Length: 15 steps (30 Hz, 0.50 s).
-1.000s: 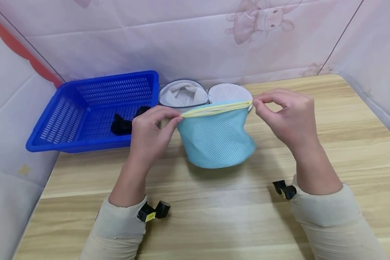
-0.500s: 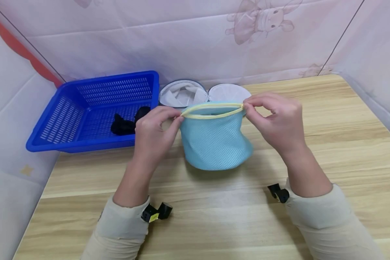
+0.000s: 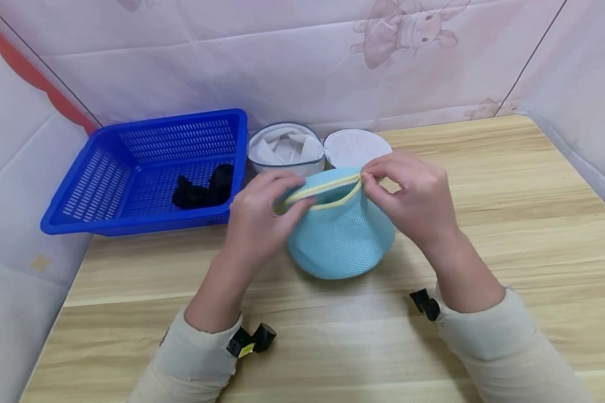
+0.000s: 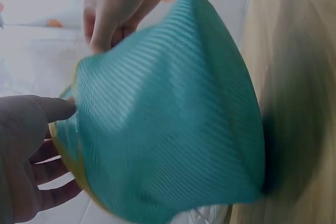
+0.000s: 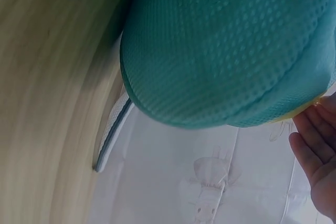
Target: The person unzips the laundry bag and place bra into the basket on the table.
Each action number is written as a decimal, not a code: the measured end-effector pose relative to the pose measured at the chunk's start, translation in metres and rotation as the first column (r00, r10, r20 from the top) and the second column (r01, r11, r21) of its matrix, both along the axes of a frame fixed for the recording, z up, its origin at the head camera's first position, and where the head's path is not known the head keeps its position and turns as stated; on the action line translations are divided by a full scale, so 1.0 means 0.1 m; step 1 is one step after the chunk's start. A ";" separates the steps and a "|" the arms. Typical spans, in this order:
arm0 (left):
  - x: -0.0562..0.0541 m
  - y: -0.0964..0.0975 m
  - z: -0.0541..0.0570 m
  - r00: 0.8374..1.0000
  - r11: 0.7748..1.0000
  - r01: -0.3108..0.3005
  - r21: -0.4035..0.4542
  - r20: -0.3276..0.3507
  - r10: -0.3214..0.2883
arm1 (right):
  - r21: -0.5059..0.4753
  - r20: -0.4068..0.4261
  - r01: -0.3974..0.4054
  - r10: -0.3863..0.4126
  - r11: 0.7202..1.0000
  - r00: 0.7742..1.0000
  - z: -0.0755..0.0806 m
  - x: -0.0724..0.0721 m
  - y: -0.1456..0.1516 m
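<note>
A light-blue mesh laundry bag (image 3: 340,246) with a yellow zipper hangs upright between the hands, its mouth parted. My right hand (image 3: 415,196) pinches the right end of the zippered rim between thumb and fingers. At the left end, my left hand (image 3: 262,215) holds the rim, thumb on the near edge and fingers toward the far side. In the left wrist view the thumb of the left hand (image 4: 26,145) presses the mesh at the rim. The right wrist view shows the underside of the bag (image 5: 220,51) close up. What lies inside the bag is hidden.
A blue plastic basket (image 3: 75,226) at the left back holds black cloth items (image 3: 196,193). Behind the bag stands a white round mesh case (image 3: 287,159), its lid (image 3: 358,146) folded open to the right. Everything rests on a wooden table (image 3: 529,235) against a wall.
The zippered mouth, nearly flat a second ago, has spread apart. Both hands have come closer together, the left moving right and nearer, the right moving left. The bag has come slightly nearer.
</note>
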<state>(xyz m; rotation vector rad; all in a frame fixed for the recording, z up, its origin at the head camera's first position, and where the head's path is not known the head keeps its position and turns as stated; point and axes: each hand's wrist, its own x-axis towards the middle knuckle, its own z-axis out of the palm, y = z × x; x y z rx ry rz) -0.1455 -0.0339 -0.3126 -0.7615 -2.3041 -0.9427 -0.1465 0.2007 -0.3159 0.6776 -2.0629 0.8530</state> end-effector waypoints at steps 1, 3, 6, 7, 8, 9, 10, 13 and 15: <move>0.02 0.02 0.00 1.000 1.000 0.010 -0.010 -0.003 -0.010 | 0.032 0.000 -0.006 0.006 0.999 1.000 0.00 0.01 -0.01; 0.05 0.06 -0.01 0.999 0.999 0.028 -0.035 -0.016 -0.028 | 0.085 -0.004 -0.023 0.023 0.996 1.000 -0.01 0.03 -0.05; 0.09 0.12 -0.02 0.998 0.996 0.052 -0.066 -0.027 -0.054 | 0.144 -0.024 -0.050 0.054 0.988 0.998 -0.02 0.06 -0.13; 0.10 0.14 -0.03 0.998 0.995 0.061 -0.074 -0.026 -0.063 | 0.159 -0.031 -0.060 0.066 0.985 0.997 -0.02 0.07 -0.15; 0.11 0.15 -0.04 0.997 0.994 0.067 -0.081 -0.024 -0.069 | 0.179 -0.039 -0.066 0.074 0.982 0.997 -0.03 0.07 -0.18; 0.12 0.17 -0.04 0.997 0.994 0.072 -0.086 -0.019 -0.074 | 0.195 -0.045 -0.071 0.081 0.978 0.996 -0.03 0.08 -0.20; 0.13 0.18 -0.05 0.997 0.993 0.076 -0.093 -0.012 -0.078 | 0.208 -0.050 -0.075 0.087 0.975 0.995 -0.04 0.09 -0.21; 0.15 0.19 -0.05 0.997 0.990 0.076 -0.116 0.010 -0.075 | 0.211 -0.046 -0.097 0.109 0.973 0.993 -0.05 0.10 -0.24; 0.16 0.19 -0.04 0.997 0.989 0.073 -0.127 0.027 -0.070 | 0.205 -0.039 -0.109 0.119 0.973 0.992 -0.05 0.10 -0.25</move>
